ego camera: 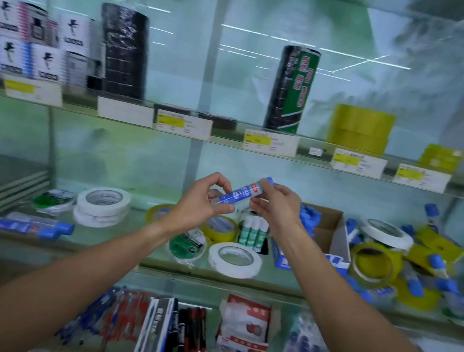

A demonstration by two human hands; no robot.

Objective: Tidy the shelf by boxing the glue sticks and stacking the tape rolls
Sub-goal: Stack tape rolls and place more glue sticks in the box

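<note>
Both hands hold one blue glue stick above the middle glass shelf. My left hand pinches its lower end and my right hand pinches its capped upper end. An open cardboard box with blue glue sticks inside stands just right of my hands. Two more glue sticks lie at the shelf's left front. White tape rolls are stacked at left, and a single white roll lies at the front. Yellow tape rolls and loose glue sticks pile up at right.
A green tape roll lies under my left wrist and small white-green glue sticks stand behind the white roll. The upper shelf carries black tape stacks and yellow rolls. Pens and markers fill the lower shelf.
</note>
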